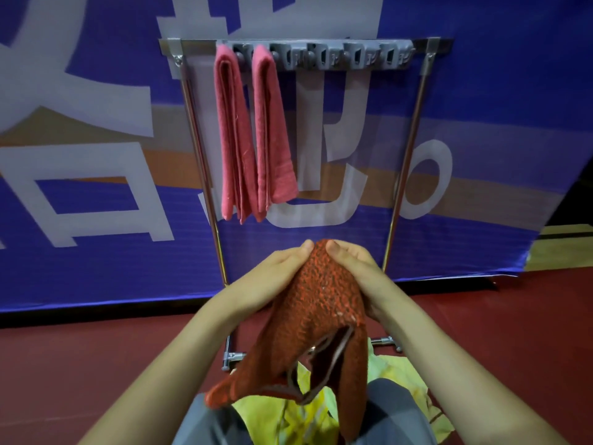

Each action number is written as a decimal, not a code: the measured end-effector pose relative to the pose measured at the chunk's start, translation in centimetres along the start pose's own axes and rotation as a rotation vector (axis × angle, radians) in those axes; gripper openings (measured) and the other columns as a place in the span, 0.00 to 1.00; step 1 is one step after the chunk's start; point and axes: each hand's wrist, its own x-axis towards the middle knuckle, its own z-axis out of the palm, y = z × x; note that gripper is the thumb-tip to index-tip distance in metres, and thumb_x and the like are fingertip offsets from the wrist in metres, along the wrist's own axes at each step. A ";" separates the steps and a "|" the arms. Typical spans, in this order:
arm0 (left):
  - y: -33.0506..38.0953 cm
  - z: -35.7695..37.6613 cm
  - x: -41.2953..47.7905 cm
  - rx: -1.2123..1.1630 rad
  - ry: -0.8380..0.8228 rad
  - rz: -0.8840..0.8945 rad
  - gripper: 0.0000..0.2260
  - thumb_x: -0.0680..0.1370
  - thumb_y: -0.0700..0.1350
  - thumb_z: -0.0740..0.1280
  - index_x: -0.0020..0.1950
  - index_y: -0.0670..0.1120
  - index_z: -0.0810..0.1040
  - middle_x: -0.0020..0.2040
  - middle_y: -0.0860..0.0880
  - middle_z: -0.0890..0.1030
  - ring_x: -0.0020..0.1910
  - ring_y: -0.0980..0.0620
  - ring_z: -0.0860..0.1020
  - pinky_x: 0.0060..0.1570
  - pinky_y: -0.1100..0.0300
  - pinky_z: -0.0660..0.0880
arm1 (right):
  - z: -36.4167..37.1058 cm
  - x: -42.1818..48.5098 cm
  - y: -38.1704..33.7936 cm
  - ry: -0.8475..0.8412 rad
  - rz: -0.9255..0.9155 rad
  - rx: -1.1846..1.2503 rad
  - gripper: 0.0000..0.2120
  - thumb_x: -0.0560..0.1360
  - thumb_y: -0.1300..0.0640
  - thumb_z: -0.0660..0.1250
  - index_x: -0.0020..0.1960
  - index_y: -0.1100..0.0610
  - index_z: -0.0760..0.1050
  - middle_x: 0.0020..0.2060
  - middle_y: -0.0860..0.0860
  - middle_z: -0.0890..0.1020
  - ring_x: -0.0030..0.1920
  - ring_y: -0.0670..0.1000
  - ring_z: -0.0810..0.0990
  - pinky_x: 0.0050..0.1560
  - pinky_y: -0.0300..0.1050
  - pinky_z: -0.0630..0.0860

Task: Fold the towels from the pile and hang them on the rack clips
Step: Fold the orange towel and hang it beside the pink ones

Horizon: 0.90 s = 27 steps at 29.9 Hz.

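Note:
I hold a folded orange-red towel point(321, 309) upright in front of me, its upper end pinched between both hands. My left hand point(276, 277) grips its left side and my right hand point(359, 274) its right side; the loose lower ends hang down over my lap. Above stands a metal rack point(414, 130) with a grey clip bar point(353, 56) along its top. Two folded pink towels point(231, 133) point(272, 130) hang from the leftmost clips. The other clips to the right hold nothing. A pile of yellow-green towels point(394, 377) lies on the floor under my hands.
A blue banner point(96, 220) with large pale letters stands right behind the rack. The floor point(497, 332) is dark red. The rack's metal feet point(231, 356) rest on it near my grey-trousered knees point(205, 422).

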 end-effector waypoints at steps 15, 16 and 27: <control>1.6 3.6 1.6 -0.622 0.632 0.031 0.22 0.76 0.52 0.60 0.24 0.46 0.77 0.26 0.50 0.76 0.30 0.53 0.75 0.38 0.58 0.72 | 3.6 1.0 -0.4 0.263 -0.158 0.032 0.09 0.76 0.57 0.61 0.38 0.57 0.75 0.26 0.47 0.80 0.29 0.42 0.79 0.33 0.33 0.75; 1.7 3.1 1.5 -0.577 0.570 0.024 0.23 0.76 0.54 0.60 0.26 0.45 0.79 0.28 0.48 0.78 0.32 0.51 0.76 0.41 0.56 0.73 | 3.3 1.0 -0.5 0.266 -0.143 0.015 0.09 0.75 0.56 0.61 0.39 0.57 0.76 0.28 0.47 0.81 0.30 0.43 0.79 0.34 0.33 0.76; 5.4 0.3 3.7 -0.359 0.290 0.107 0.15 0.77 0.48 0.59 0.37 0.44 0.79 0.33 0.47 0.80 0.33 0.54 0.78 0.34 0.67 0.75 | 1.6 3.0 -5.1 0.230 -0.082 -0.105 0.17 0.65 0.45 0.64 0.44 0.57 0.81 0.38 0.51 0.85 0.42 0.47 0.82 0.47 0.38 0.77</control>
